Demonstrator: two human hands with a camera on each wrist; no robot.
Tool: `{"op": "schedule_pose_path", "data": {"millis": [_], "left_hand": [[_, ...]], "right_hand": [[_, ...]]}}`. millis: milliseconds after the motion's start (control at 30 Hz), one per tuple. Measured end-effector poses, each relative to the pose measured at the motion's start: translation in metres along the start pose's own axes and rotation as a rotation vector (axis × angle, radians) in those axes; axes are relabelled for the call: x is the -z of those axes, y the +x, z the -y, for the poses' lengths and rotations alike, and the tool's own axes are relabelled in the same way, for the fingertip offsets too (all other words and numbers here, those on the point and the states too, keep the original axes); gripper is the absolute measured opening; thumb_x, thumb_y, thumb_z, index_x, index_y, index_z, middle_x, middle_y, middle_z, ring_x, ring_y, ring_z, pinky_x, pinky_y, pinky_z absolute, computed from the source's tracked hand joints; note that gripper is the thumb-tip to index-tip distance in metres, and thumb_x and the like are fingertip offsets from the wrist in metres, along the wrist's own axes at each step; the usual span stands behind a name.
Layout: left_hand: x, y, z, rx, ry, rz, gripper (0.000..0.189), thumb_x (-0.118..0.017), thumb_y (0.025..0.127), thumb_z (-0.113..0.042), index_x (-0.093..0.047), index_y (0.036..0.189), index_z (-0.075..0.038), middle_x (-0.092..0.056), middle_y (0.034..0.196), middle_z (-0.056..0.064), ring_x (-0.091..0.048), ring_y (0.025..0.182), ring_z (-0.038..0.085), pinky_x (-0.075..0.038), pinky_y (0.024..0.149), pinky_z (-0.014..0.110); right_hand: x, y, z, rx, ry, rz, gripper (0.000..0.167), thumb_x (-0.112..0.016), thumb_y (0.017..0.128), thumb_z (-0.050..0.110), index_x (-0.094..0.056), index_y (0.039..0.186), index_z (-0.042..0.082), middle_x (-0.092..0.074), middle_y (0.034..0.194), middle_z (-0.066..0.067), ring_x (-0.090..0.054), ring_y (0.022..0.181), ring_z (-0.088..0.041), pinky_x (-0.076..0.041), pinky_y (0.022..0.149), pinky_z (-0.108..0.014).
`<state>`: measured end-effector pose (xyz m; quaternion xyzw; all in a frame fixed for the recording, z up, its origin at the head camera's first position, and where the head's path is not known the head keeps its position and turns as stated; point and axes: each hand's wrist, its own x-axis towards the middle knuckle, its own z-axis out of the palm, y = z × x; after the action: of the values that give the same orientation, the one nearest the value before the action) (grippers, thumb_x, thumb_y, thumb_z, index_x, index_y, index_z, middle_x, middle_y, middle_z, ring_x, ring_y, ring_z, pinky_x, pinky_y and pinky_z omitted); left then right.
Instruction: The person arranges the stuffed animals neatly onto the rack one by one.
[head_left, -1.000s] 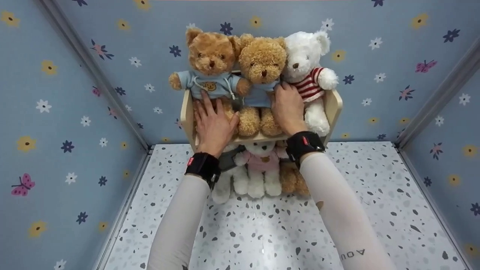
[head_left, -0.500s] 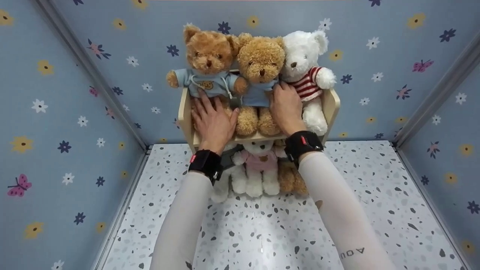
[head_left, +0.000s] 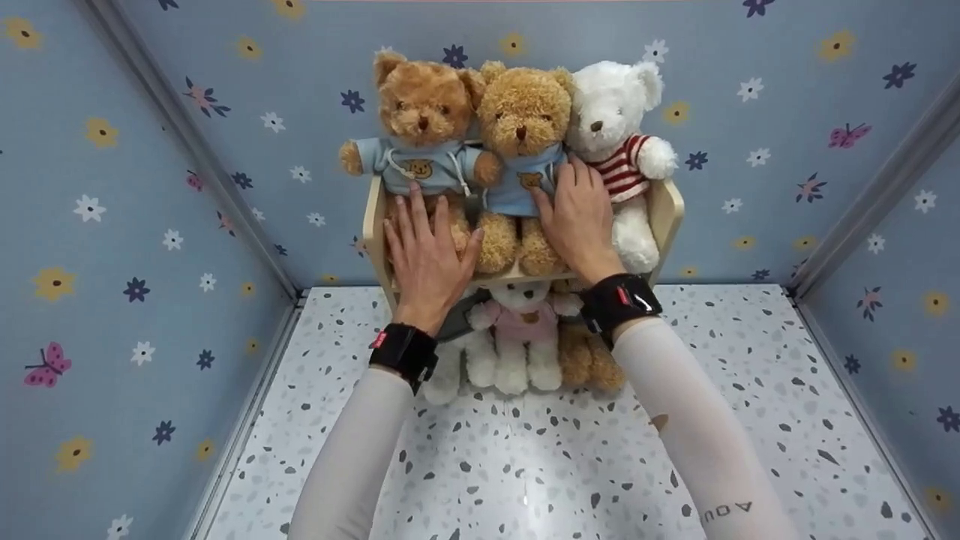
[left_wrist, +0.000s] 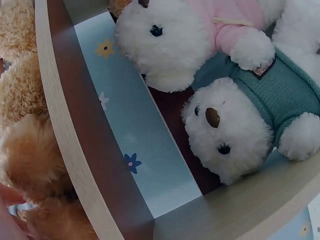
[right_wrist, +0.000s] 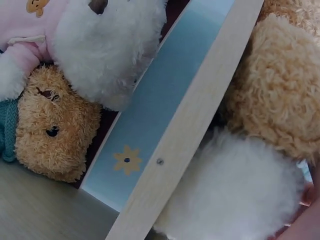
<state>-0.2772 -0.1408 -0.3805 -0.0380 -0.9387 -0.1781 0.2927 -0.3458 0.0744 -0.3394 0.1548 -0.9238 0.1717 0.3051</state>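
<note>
Three teddy bears sit side by side on the upper level of a pale wooden shelf (head_left: 670,217) in the head view. The left brown bear (head_left: 424,112) wears a light blue hoodie. My left hand (head_left: 429,262) lies spread over its lap and legs, fingertips near the hoodie's hem. The middle curly tan bear (head_left: 525,101) wears a blue top with a bear print. My right hand (head_left: 583,217) rests against that top's side, thumb on its front, hiding the bear's arm. Beside this hand leans a white bear (head_left: 607,97) in a red-and-white striped sweater.
Below, a white bear in pink (head_left: 527,330), a white bear in a green knit (left_wrist: 230,135) and a curly brown bear (right_wrist: 55,125) sit on the lower level. Flowered blue panels (head_left: 135,225) enclose the sides and back. The speckled floor (head_left: 510,465) lies in front.
My right hand has shifted slightly right and loosened, its thumb now apart, so the middle bear's shirt print shows. The middle bear sits a little straighter. My left hand stays on the left bear's lap.
</note>
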Motion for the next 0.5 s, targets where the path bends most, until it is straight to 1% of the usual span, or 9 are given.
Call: {"op": "schedule_pose_path", "data": {"millis": [100,200,267,367,433,500], "left_hand": [[0.0,-0.004,-0.002,-0.104,0.014,-0.058,0.074,-0.049,0.104,-0.059,-0.048,0.153,-0.003,-0.018,0.168,0.027,-0.015,0.154,0.048,-0.005,0.123,0.065],[0.001,-0.008,-0.005,-0.196,0.034,-0.088,0.07,-0.056,0.101,-0.056,-0.055,0.146,-0.002,-0.023,0.166,0.028,-0.018,0.153,0.049,-0.009,0.122,0.067],[0.002,-0.01,-0.007,-0.235,0.043,-0.087,0.068,-0.062,0.099,-0.055,-0.058,0.142,-0.002,-0.025,0.166,0.027,-0.019,0.154,0.048,-0.009,0.122,0.067],[0.002,-0.011,-0.011,-0.276,0.076,-0.067,0.064,-0.069,0.096,-0.053,-0.063,0.137,-0.005,-0.032,0.164,0.024,-0.021,0.153,0.047,-0.01,0.122,0.067],[0.0,-0.012,-0.014,-0.301,0.109,-0.047,0.061,-0.071,0.094,-0.052,-0.064,0.136,-0.008,-0.04,0.16,0.021,-0.024,0.153,0.046,-0.008,0.12,0.07],[-0.001,-0.011,-0.015,-0.319,0.144,-0.033,0.06,-0.073,0.093,-0.052,-0.064,0.136,-0.011,-0.049,0.154,0.019,-0.027,0.152,0.046,-0.007,0.117,0.076]], "right_hand": [[0.006,-0.009,-0.001,0.022,0.015,-0.015,0.05,-0.057,0.107,0.038,-0.057,0.128,-0.007,-0.052,0.147,-0.028,-0.05,0.133,-0.044,-0.041,0.112,-0.052],[0.012,-0.024,0.0,0.096,0.028,-0.042,0.044,-0.057,0.107,0.036,-0.061,0.129,-0.002,-0.053,0.149,-0.024,-0.049,0.135,-0.042,-0.043,0.109,-0.056],[0.014,-0.036,0.0,0.183,0.029,-0.067,0.039,-0.058,0.106,0.034,-0.065,0.127,0.002,-0.056,0.146,-0.021,-0.05,0.135,-0.041,-0.043,0.107,-0.058],[0.014,-0.054,-0.001,0.339,0.009,-0.095,0.031,-0.061,0.105,0.032,-0.069,0.122,0.007,-0.06,0.141,-0.02,-0.053,0.132,-0.04,-0.043,0.105,-0.059],[0.013,-0.065,-0.003,0.426,-0.012,-0.109,0.029,-0.064,0.103,0.032,-0.071,0.119,0.009,-0.062,0.139,-0.019,-0.055,0.13,-0.04,-0.044,0.103,-0.059],[0.011,-0.072,-0.006,0.483,-0.037,-0.12,0.028,-0.067,0.102,0.034,-0.072,0.118,0.011,-0.063,0.137,-0.018,-0.057,0.128,-0.04,-0.044,0.102,-0.06]]}}
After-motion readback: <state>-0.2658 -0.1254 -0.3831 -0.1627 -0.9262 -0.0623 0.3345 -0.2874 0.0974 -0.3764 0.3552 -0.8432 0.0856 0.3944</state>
